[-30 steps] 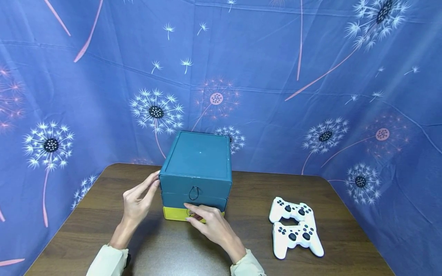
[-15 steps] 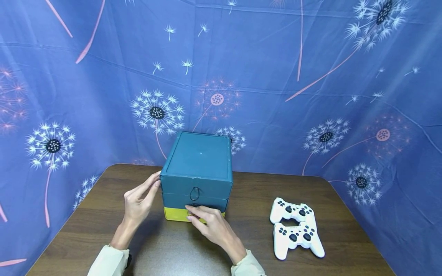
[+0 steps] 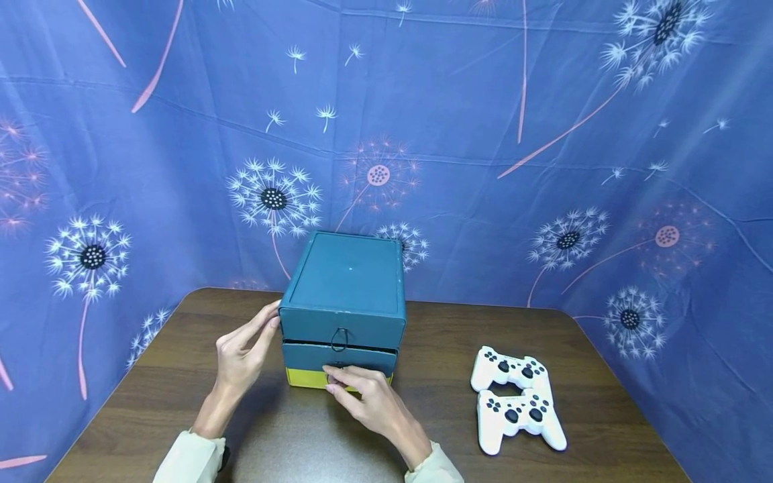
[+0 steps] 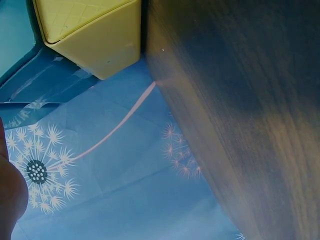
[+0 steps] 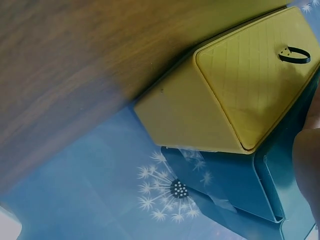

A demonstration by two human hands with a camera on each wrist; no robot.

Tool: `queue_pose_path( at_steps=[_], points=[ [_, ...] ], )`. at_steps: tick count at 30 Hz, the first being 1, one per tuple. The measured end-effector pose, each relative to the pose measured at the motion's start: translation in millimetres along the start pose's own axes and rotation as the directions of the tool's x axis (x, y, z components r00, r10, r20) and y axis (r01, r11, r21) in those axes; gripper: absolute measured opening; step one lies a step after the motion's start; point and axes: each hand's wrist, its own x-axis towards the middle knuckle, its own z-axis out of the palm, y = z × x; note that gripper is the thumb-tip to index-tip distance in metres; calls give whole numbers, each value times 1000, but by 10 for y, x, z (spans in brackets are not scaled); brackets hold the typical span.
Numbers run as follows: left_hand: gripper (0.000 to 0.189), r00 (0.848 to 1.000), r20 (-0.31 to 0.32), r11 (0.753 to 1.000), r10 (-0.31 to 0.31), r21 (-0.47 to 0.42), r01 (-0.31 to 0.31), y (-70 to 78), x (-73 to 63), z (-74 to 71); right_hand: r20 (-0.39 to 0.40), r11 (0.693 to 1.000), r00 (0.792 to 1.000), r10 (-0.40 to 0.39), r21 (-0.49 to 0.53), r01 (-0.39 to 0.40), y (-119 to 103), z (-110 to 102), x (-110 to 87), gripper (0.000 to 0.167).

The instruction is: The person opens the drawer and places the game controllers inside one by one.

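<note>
The middle blue drawer (image 3: 311,357) stands slightly out between the upper blue box (image 3: 347,272) and the yellow box (image 3: 306,378), a dark gap along its top edge, and its black loop handle (image 3: 339,365) looks pinched between finger and thumb of the right hand (image 3: 371,397), which partly hides it. The left hand (image 3: 240,352) rests extended fingers against the upper blue box's left side; I'd brace firmly there and draw the front straight and level, since a sideways tug could jam it or shift both boxes on the wooden table (image 3: 435,382). Off to the right, two white controllers (image 3: 523,409) lie well apart.
</note>
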Motion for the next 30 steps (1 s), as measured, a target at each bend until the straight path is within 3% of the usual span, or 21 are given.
queue_pose_path(
  at_steps=[13,30],
  points=[
    [29,1000,6,1000,-2,-4,2,18,15,-10,12,999,1000,17,47,-18,-134,-11,-61,29],
    [36,999,26,1000,-30,5,30,-20,-32,-22,14,998,999,-43,53,42,-283,-14,-128,27]
  ],
)
